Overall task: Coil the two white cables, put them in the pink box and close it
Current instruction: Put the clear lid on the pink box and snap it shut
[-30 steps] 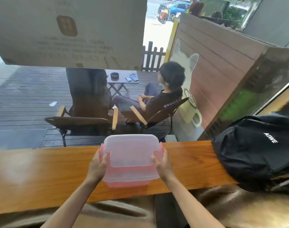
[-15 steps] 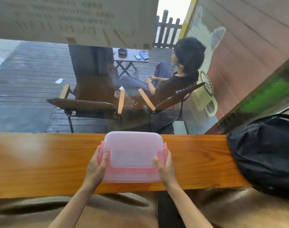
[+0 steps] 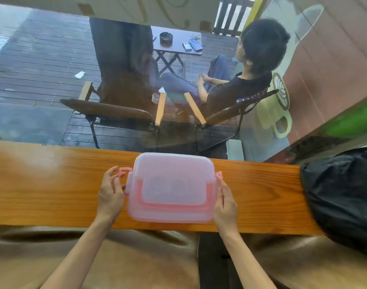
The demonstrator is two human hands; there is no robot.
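Observation:
The pink box (image 3: 136,207) sits on the wooden counter (image 3: 53,184) with its translucent lid (image 3: 172,163) on top. Faint white coils of the cables (image 3: 168,187) show through the lid. My left hand (image 3: 110,195) is at the box's left end, with its fingers curled at the pink left latch (image 3: 124,172), which sticks outward. My right hand (image 3: 225,203) lies along the right end, its straight fingers reaching up to the right latch (image 3: 219,175).
A black backpack (image 3: 341,197) lies on the counter's right end. A window rises right behind the counter; beyond it are chairs, a small table and a seated person. A brown leather seat (image 3: 147,257) is below the counter's near edge.
My hands slid from gripping the box's sides to its two end latches, which now stick out. The view tilted down and closer. The box stays in place.

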